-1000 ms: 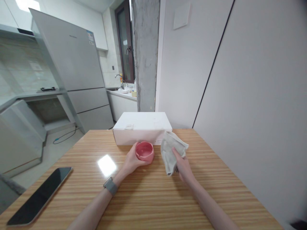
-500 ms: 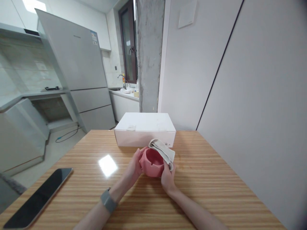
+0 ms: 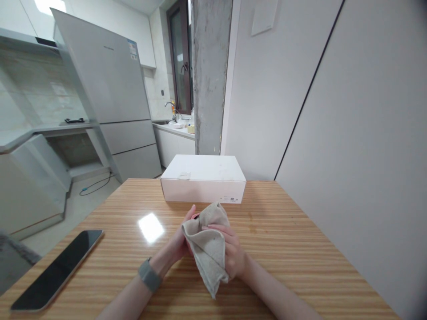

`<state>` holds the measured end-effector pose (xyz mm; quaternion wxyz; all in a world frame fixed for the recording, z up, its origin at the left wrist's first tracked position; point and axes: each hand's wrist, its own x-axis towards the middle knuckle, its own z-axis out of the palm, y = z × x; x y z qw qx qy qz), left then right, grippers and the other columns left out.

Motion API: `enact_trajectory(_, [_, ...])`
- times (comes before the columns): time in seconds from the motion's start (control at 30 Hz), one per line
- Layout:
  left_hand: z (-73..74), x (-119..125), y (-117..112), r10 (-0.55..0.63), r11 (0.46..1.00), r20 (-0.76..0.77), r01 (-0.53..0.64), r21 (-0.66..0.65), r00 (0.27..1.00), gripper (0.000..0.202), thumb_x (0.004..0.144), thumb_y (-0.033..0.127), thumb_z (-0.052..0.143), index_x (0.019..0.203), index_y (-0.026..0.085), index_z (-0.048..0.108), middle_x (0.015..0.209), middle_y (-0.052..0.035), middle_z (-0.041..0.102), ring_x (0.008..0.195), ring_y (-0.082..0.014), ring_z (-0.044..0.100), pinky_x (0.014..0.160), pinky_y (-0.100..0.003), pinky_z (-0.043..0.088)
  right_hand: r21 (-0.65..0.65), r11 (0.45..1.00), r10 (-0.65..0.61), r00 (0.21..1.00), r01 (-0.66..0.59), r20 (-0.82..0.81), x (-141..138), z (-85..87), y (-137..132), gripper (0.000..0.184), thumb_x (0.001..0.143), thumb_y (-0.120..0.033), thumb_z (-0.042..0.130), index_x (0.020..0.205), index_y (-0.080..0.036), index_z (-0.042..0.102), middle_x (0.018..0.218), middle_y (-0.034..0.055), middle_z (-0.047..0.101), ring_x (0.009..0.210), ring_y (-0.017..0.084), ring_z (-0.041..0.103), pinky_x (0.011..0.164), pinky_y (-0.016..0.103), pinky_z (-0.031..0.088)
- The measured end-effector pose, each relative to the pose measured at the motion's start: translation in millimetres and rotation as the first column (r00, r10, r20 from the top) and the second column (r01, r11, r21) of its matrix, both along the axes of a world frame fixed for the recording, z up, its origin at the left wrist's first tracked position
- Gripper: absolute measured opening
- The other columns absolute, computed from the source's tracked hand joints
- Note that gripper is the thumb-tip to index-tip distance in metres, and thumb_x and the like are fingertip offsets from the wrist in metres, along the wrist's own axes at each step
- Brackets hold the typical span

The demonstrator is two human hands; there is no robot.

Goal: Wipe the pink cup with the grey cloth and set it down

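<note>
Clock face laid flat on the wood-grain table (image 3: 290, 249), centred on the grey cloth (image 3: 208, 255), 12 pointing away from the wearer.

Hands: we record the left hand (image 3: 178, 243) at 9 o'clock, grasping the pink object (image 3: 195, 216) from its side, one fingertip raised past the rim. The wrist carries a grey wristband (image 3: 150, 274). The right hand (image 3: 235, 255) is at 3 o'clock, fingers bent and pressing the grey cloth, which it grips in folds.

Location: the pink object sits between the two hands, beneath the grey cloth; only a sliver shows, toward 11 o'clock. The cloth drapes over its top, one corner hanging toward 6 o'clock. View is poor here: we cannot tell whether the object touches the wood or is lifted just off it.

Surroundings: white box (image 3: 203, 191) near 12 o'clock, closed, apart from the hands, printed label at its lower front. Phone (image 3: 58, 271) between 8 and 9 o'clock, screen dark, well apart. Patch of reflected light (image 3: 151, 227) near 10 o'clock.

Progress: cloth and object are already together, each hand engaged. Neither is set down or free of the hands, so we judge the work under way, not complete. Parting the two and releasing both remain undone.
</note>
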<state>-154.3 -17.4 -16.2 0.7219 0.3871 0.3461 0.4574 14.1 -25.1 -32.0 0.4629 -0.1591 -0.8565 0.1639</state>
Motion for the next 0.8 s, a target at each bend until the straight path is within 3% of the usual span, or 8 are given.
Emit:
enact_trajectory(0.07, [2.6,-1,-2,-0.014,0.999,0.13,0.019,-0.04,0.991,0.054,0.079,0.067,0.045,0.076,0.016,0.063,0.059,-0.0009,0.063,0.053,-0.0119,0.056,0.055,-0.023,0.044,0.268,0.963,-0.015,0.997,-0.007,0.08,-3,5.8,1,0.034,0.084,-0.032,0.051,0.112,-0.016,0.061,0.112,0.0121,0.066,0.11,0.023,0.058,0.099,0.04,0.043])
enact_trajectory(0.1, [3.7,-2,-3,-0.009,0.999,0.174,0.018,-0.051,0.985,0.05,0.08,0.063,0.048,0.08,0.016,0.065,0.062,-0.0014,0.065,0.056,-0.012,0.057,0.057,-0.022,0.044,0.343,0.939,-0.039,0.994,0.001,0.105,-5,8.2,2,0.035,0.083,-0.032,0.05,0.111,-0.014,0.06,0.109,0.0133,0.067,0.109,0.024,0.059,0.099,0.041,0.043])
enact_trajectory(0.17, [5.6,-2,-4,0.046,0.999,0.123,-0.044,-0.015,0.991,0.047,0.083,0.058,0.049,0.091,0.015,0.067,0.073,-0.0038,0.069,0.066,-0.0144,0.062,0.064,-0.023,0.045,0.404,0.915,-0.089,0.98,0.01,0.178,-7,11.6,5,0.036,0.081,-0.035,0.05,0.108,-0.013,0.06,0.103,0.0138,0.068,0.105,0.025,0.06,0.099,0.043,0.042])
enact_trajectory(0.37, [5.2,0,-3,0.267,0.958,-0.184,-0.241,0.153,0.946,0.053,0.083,0.056,0.047,0.105,0.012,0.067,0.102,-0.0094,0.071,0.095,-0.0241,0.063,0.086,-0.033,0.044,0.329,0.938,-0.224,0.916,0.109,0.333,-14,12.4,10,0.025,0.076,-0.027,0.048,0.096,-0.018,0.06,0.094,0.0113,0.067,0.096,0.026,0.06,0.099,0.044,0.038])
enact_trajectory(0.53, [0.2,6,-3,0.369,0.918,-0.185,-0.325,0.229,0.911,0.051,0.081,0.054,0.05,0.106,0.013,0.067,0.102,-0.0092,0.071,0.1,-0.0265,0.061,0.089,-0.036,0.044,0.261,0.944,-0.282,0.905,0.202,0.318,-14,12.7,13,0.029,0.074,-0.024,0.051,0.1,-0.016,0.06,0.104,0.0129,0.065,0.1,0.026,0.058,0.098,0.042,0.038])
enact_trajectory(0.8, [0.5,19,-14,0.456,0.862,-0.064,-0.423,0.278,0.887,0.045,0.081,0.05,0.052,0.107,0.015,0.065,0.112,-0.0086,0.067,0.11,-0.0257,0.056,0.098,-0.036,0.039,0.189,0.914,-0.389,0.907,0.359,0.16,-20,15.8,11,0.026,0.083,-0.03,0.042,0.093,-0.018,0.063,0.098,0.0118,0.067,0.097,0.027,0.057,0.093,0.043,0.039])
